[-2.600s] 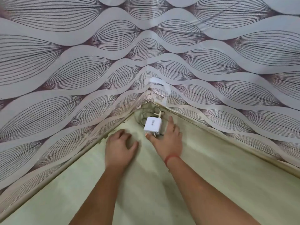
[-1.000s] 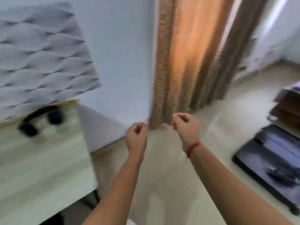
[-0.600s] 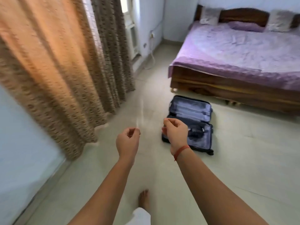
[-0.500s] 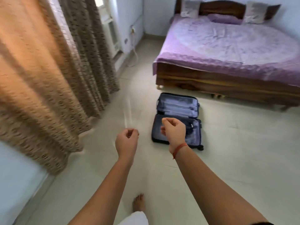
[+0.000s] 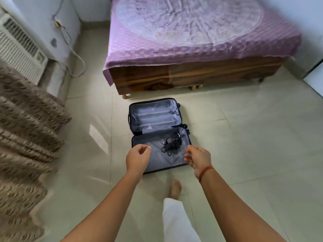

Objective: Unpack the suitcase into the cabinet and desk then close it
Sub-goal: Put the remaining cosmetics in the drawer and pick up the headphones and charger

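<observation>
Both hands hang empty, fingers loosely curled — left hand (image 5: 138, 158), right hand (image 5: 198, 158) — over the open suitcase (image 5: 158, 135); likely poised for the black cable bundle (image 5: 172, 143) inside.

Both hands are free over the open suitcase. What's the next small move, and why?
Probably lower the right hand onto the black cable bundle and grip it: it looks like the only item visible in the suitcase, lying in the near half.
</observation>
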